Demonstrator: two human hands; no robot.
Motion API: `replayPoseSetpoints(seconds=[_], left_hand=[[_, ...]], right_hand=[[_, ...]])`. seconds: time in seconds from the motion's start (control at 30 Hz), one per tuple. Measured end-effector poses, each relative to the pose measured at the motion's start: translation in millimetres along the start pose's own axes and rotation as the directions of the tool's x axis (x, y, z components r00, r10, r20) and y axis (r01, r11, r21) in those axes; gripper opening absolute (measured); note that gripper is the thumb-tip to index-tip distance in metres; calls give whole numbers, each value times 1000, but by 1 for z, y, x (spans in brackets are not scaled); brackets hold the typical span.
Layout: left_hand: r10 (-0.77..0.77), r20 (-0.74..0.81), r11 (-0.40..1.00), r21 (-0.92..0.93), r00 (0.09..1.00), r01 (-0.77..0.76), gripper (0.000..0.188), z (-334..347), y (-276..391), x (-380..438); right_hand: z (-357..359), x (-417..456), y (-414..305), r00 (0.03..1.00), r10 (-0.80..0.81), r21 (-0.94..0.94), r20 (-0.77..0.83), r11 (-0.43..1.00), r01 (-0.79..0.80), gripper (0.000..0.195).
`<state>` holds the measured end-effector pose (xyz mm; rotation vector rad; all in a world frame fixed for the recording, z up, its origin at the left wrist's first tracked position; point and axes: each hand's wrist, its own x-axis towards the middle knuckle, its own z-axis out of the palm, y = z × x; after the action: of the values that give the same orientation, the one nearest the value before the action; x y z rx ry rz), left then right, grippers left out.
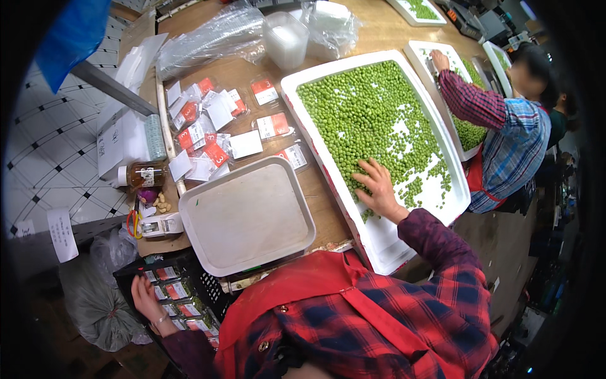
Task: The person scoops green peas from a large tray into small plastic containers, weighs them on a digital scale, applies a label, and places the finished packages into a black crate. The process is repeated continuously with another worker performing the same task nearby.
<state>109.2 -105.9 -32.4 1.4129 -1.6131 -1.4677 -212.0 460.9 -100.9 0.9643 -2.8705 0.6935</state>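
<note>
My right hand [381,193] rests on the loose green peas [364,118] with its fingers spread. The peas lie in a large white foam tray [386,244], thick over its far part and sparse toward me. Down at the left, my left hand [147,298] is at the rim of a black plastic crate [215,289], beside its labelled packs [176,291]. Whether its fingers grip a pack or the rim is hidden. These packs show green contents and red-and-white labels. Between my hands a beige serving tray [248,215] lies bare at the table edge.
Labelled clear lids [218,158] lie scattered beyond the serving tray. Stacked clear tubs [285,40] and wrapped plastic stock [213,40] stand farther back. Scissors [134,222] and a jar [142,175] sit left. A co-worker [511,128] handles another pea tray [466,128] at right.
</note>
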Motion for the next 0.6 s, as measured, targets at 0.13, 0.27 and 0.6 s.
replayPoseSetpoints(seconds=[0.13,0.27,0.6], left_hand=[[249,393,948,86,885,-305,24,170,76,-13],[338,836,686,95,431,-722,27,330,105,-43],[-301,945,-36,124,129,-992,26,531,49,-100]], right_hand=[[22,2,-8,999,30,-71,-22,997,-31,38],[37,45,1,998,31,-75,-57,997,-35,32],[23,150,43,984,133,-151,-117,977,-150,34]])
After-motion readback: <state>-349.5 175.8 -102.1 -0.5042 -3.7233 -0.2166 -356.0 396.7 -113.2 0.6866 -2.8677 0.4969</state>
